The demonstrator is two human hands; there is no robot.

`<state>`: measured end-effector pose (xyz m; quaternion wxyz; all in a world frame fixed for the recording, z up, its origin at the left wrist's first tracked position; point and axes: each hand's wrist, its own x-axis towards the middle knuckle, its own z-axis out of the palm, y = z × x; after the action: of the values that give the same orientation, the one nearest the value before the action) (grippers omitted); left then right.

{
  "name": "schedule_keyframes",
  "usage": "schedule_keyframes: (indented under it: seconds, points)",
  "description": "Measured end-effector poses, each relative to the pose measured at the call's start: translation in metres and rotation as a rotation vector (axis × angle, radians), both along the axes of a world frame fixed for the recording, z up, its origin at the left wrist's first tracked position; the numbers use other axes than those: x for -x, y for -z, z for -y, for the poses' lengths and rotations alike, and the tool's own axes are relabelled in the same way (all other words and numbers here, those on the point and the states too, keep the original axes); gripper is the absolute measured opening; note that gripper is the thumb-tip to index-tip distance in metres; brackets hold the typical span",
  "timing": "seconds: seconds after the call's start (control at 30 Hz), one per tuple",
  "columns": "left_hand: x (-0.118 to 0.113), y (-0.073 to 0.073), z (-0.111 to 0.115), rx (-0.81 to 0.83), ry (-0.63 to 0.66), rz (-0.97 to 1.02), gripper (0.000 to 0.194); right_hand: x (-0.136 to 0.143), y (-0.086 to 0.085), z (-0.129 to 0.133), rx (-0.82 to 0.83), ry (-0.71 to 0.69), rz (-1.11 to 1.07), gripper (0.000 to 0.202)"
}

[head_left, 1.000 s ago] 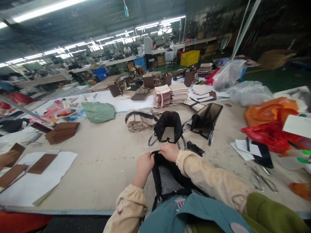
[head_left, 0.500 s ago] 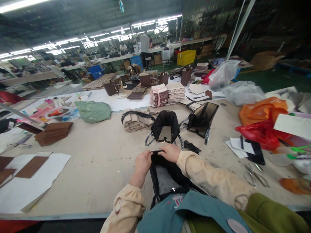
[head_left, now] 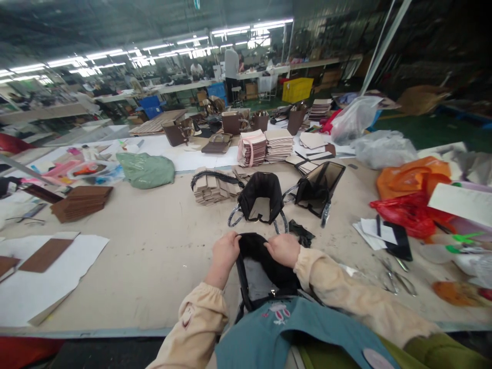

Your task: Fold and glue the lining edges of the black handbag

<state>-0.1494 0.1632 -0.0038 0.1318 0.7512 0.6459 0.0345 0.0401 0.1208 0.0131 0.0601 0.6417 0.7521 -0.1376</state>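
Note:
A black handbag with a grey inside lies against my apron at the table's front edge, its mouth spread. My left hand pinches the far left corner of its rim. Farther right along the same rim, my right hand grips the edge between thumb and fingers. The bag's lower part is hidden behind the apron. Just beyond my hands stands a second black bag with plastic-wrapped handles, open at the top. Right of it leans another black bag. A scrap of black material lies between them and my right hand.
Stacked beige panels sit behind the bags, and brown panels lie at left near a green plastic bag. At right are scissors, a red plastic bag and an orange one. People work in the background.
My right hand has slid right along the bag's rim, away from my left hand, and the rim between them is stretched wider. My left hand keeps its corner.

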Motion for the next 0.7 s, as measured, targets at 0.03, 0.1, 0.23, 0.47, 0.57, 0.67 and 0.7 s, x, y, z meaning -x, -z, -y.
schedule_keyframes:
  seconds: [0.03, 0.1, 0.23, 0.47, 0.57, 0.67, 0.7]
  points:
    - [0.000, 0.000, 0.000, 0.003, 0.001, -0.002, 0.031, -0.002, -0.001, 0.002, 0.002, 0.002, -0.002, 0.048]
    - [0.000, -0.001, 0.000, 0.012, 0.000, -0.004, 0.031, -0.006, -0.002, 0.010, 0.022, -0.001, -0.006, 0.051]
    - [0.005, -0.003, 0.004, 0.059, -0.005, -0.015, 0.037, -0.017, -0.003, 0.039, 0.098, -0.027, -0.006, 0.050]
    - [0.008, -0.002, 0.020, 0.180, -0.062, -0.076, 0.046, -0.020, 0.001, 0.062, 0.103, -0.008, -0.016, 0.032]
    - [0.015, -0.005, 0.022, 0.199, -0.102, -0.084, 0.046, -0.013, 0.001, 0.058, 0.074, -0.080, -0.037, 0.031]
    - [0.029, -0.011, 0.026, 0.208, -0.160, -0.075, 0.047, -0.003, -0.003, 0.054, 0.021, -0.193, -0.066, 0.030]
    - [0.035, -0.014, 0.029, 0.206, -0.184, -0.071, 0.047, 0.001, -0.005, 0.053, -0.002, -0.225, -0.076, 0.029]
